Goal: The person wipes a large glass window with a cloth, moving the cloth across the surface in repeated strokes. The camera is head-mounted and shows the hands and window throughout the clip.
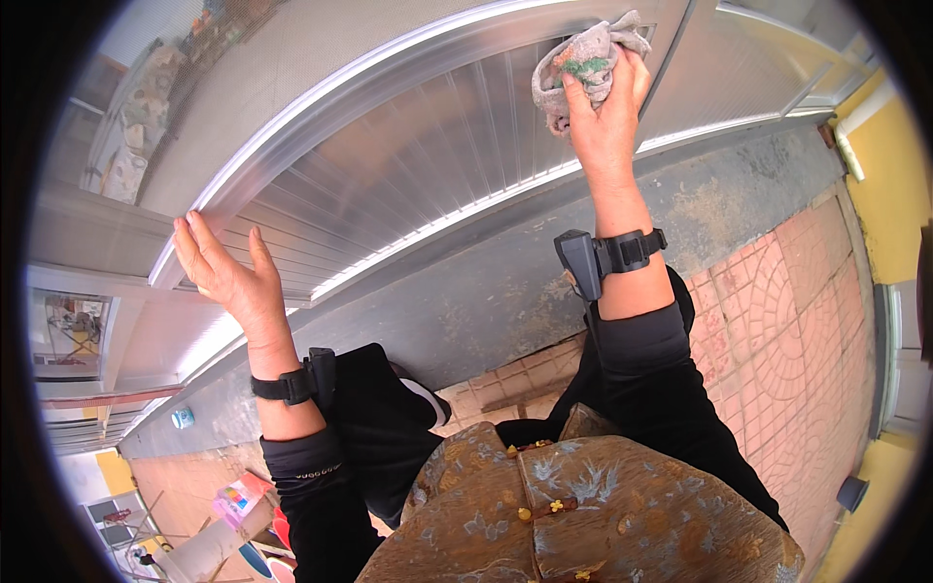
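My right hand [609,116] grips a bunched grey cloth [576,73] with green and orange patches. The cloth lies against the upper right part of a ribbed metal door panel [430,131]. To the left, my left hand [229,273] has its fingers apart and holds nothing; its fingertips are at the corner of the metal frame [171,266]. Above the panel is a pane with fine mesh [306,80]. Both wrists wear black straps with small devices.
A grey concrete ledge [466,299] runs below the panel, with a small white and blue container [183,417] at its left end. Pink patterned tiles [787,321] cover the ground. At lower left are a pink packet [240,499] and basins. A dark pot [852,493] stands at right.
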`<state>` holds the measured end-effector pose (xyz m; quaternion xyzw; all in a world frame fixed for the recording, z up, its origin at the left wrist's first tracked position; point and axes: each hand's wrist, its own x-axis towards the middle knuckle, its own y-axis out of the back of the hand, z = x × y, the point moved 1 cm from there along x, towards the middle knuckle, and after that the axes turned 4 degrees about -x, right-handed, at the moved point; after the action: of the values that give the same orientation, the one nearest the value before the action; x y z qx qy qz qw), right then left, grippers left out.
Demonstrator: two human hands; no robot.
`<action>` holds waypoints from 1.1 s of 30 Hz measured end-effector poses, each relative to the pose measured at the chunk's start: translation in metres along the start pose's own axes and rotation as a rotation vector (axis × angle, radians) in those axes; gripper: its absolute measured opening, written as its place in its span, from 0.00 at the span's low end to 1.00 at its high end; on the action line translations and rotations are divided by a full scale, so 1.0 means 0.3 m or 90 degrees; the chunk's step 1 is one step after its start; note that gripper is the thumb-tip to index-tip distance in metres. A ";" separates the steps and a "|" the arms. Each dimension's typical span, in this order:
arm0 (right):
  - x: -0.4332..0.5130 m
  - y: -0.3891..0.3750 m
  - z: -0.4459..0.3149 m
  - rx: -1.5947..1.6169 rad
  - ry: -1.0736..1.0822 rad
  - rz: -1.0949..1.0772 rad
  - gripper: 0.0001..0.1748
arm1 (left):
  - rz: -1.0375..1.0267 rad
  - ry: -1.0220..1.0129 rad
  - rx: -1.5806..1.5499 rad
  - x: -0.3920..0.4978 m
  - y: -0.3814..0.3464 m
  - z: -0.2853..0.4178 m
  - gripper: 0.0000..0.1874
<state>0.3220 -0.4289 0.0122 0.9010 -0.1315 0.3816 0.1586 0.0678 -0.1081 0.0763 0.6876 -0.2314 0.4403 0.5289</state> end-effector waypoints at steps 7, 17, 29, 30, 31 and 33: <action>-0.279 -0.170 0.240 0.017 -0.373 0.055 0.32 | -0.005 -0.013 -0.015 0.007 -0.003 0.008 0.44; -0.494 -0.265 0.396 0.029 -0.654 -0.008 0.29 | 0.003 -0.037 0.049 0.004 -0.018 0.003 0.44; -0.071 -0.063 -0.029 0.062 -0.192 -0.014 0.36 | 0.023 -0.029 0.019 0.004 -0.022 0.008 0.43; -0.041 -0.054 -0.058 0.061 -0.183 -0.040 0.37 | 0.027 -0.034 0.018 0.005 -0.023 0.009 0.42; -0.020 -0.049 -0.076 0.054 -0.140 -0.046 0.38 | 0.031 -0.038 0.016 0.007 -0.023 0.010 0.42; -0.016 -0.047 -0.073 0.012 -0.092 -0.047 0.39 | 0.032 -0.038 0.016 0.008 -0.027 0.014 0.42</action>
<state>0.3098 -0.4071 0.0205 0.9320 -0.1060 0.3107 0.1539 0.0768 -0.1090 0.0738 0.7010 -0.2589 0.4353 0.5020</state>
